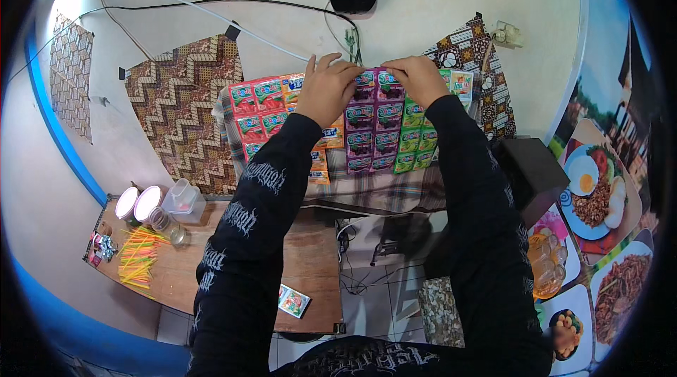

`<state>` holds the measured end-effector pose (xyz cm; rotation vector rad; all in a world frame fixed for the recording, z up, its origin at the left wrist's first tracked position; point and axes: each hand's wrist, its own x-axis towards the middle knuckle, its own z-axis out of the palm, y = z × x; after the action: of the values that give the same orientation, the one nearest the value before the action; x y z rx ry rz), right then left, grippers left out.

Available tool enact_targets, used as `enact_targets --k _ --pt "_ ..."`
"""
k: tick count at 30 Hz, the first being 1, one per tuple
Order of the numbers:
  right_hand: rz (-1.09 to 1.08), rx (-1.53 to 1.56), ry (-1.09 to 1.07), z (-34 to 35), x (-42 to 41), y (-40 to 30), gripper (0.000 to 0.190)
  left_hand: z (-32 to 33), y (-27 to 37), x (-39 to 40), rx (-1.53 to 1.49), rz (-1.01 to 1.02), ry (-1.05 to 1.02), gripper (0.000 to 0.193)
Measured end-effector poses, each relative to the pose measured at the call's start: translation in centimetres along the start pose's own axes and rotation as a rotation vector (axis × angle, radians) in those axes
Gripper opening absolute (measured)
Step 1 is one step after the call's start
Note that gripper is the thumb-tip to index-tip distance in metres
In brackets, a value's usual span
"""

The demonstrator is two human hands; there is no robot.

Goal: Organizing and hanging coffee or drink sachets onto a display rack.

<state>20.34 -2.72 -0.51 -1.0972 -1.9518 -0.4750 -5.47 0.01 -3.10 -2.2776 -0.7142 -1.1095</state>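
Both hands are at the top edge of a strip of purple JasJus drink sachets (373, 139) that hangs down against a plaid cloth (391, 186). My left hand (328, 86) pinches its upper left corner, some fingers raised. My right hand (418, 81) pinches the upper right part. Left of the strip hang orange sachets (332, 136), partly hidden by my left hand, and pink-red sachets (268, 96). To the right are green sachets (415, 141), partly covered by my right hand and sleeve, and a white-green sachet (461, 85).
A wooden table (312, 271) at lower left bears colourful straws (138, 258), a clear plastic container (184, 202), lidded tubs (148, 203), a glass jar (179, 234) and a sachet pack (294, 303). A dark box (534, 176) stands at right; cables hang on the wall.
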Motion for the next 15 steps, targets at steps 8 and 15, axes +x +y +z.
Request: enact_targets --k 8,15 --pt "-0.021 0.001 -0.034 -0.1 0.5 -0.6 0.021 -0.3 -0.1 0.1 0.025 -0.028 0.002 0.039" --pt "0.016 -0.012 0.09 -1.9 -0.7 3.0 0.026 0.2 1.5 0.9 -0.007 0.028 0.069 0.041"
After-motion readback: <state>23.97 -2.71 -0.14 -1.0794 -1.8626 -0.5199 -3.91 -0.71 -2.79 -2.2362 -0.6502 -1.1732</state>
